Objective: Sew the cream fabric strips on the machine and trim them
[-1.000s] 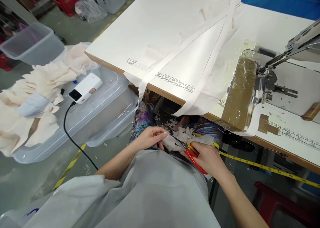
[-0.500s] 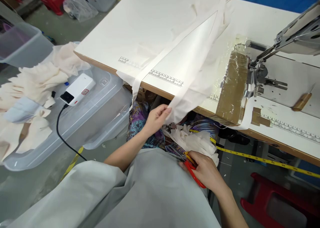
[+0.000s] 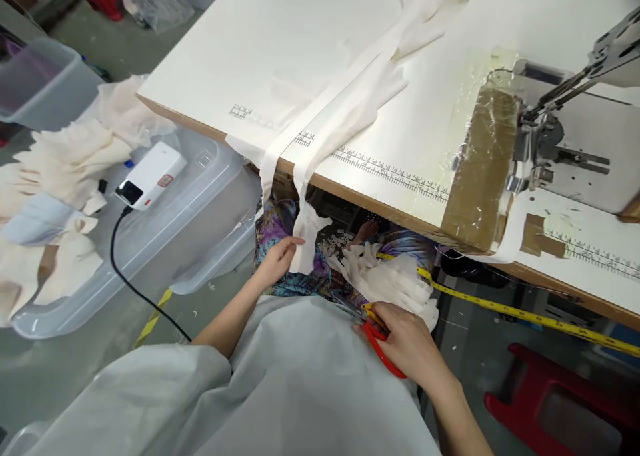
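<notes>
My left hand pinches the lower end of a white fabric strip, which runs down from the table and hangs over its front edge. Another narrow strip hangs just to the left of it. In my right hand, low over my lap, are scissors with red and yellow handles, their blades pointing up and left. A bunch of white fabric pieces lies on my lap beyond the scissors.
The white table carries printed rulers and a sewing machine at right. A yellow tape measure stretches right. At left, a plastic bin bears fabric and a white device. A red stool stands lower right.
My left hand has moved left and down, drawing the fabric left across the table edge. My right hand keeps the scissors in nearly the same place. The view has shifted slightly.
</notes>
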`<move>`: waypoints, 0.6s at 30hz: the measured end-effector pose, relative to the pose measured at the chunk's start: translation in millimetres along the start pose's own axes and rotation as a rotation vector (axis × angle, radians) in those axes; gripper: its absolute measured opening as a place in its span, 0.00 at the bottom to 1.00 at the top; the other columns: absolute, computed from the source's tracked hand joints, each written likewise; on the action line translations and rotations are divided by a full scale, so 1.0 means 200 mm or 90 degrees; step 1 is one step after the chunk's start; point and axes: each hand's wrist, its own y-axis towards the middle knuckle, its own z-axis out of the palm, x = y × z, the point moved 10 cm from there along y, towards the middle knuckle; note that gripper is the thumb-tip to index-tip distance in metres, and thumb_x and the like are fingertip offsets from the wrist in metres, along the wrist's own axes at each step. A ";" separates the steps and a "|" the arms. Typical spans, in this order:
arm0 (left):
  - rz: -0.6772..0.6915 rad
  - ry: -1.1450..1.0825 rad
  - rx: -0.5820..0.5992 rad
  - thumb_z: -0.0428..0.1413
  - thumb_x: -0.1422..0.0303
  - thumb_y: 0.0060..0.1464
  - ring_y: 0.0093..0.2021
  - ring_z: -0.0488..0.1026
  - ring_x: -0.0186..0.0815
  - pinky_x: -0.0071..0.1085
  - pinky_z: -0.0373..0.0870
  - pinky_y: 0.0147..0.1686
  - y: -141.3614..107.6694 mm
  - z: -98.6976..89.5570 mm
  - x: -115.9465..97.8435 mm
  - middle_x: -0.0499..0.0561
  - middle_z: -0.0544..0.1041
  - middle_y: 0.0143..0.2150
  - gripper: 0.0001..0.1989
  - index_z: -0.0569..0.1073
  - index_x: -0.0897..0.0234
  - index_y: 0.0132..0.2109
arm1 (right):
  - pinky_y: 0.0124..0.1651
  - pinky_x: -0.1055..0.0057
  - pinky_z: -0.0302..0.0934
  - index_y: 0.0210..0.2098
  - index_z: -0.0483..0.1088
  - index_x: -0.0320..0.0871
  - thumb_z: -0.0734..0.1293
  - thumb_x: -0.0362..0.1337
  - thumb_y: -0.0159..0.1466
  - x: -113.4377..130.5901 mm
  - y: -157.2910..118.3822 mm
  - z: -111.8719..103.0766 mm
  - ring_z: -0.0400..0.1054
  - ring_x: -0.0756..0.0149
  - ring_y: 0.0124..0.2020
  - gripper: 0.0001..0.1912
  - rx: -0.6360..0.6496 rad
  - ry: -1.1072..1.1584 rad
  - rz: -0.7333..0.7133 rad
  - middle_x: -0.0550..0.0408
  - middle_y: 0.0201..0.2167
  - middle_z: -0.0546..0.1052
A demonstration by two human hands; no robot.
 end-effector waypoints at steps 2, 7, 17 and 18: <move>0.050 -0.021 0.084 0.47 0.61 0.59 0.23 0.64 0.31 0.26 0.62 0.27 -0.02 0.08 -0.09 0.45 0.67 0.26 0.17 0.71 0.65 0.49 | 0.26 0.71 0.52 0.24 0.51 0.48 0.57 0.53 0.66 -0.01 -0.01 0.01 0.65 0.64 0.24 0.20 -0.003 -0.005 0.009 0.57 0.22 0.70; 0.101 0.186 0.115 0.49 0.66 0.59 0.25 0.67 0.32 0.27 0.64 0.32 -0.05 0.11 -0.21 0.49 0.74 0.31 0.13 0.74 0.62 0.47 | 0.26 0.71 0.53 0.24 0.51 0.48 0.58 0.52 0.66 -0.05 -0.03 0.02 0.65 0.63 0.23 0.20 -0.003 0.009 0.037 0.56 0.22 0.70; 0.263 0.245 0.177 0.48 0.63 0.64 0.38 0.74 0.35 0.26 0.67 0.34 -0.18 0.17 -0.48 0.53 0.75 0.42 0.13 0.75 0.62 0.42 | 0.24 0.74 0.52 0.23 0.53 0.48 0.61 0.53 0.64 -0.09 -0.05 -0.05 0.59 0.68 0.20 0.21 -0.056 0.070 0.042 0.60 0.20 0.66; 0.276 0.291 0.144 0.48 0.61 0.64 0.36 0.74 0.34 0.26 0.67 0.32 -0.19 0.15 -0.51 0.54 0.74 0.42 0.15 0.75 0.64 0.37 | 0.24 0.74 0.52 0.23 0.53 0.48 0.61 0.53 0.64 -0.10 -0.05 -0.06 0.59 0.69 0.20 0.21 -0.066 0.080 0.044 0.60 0.19 0.66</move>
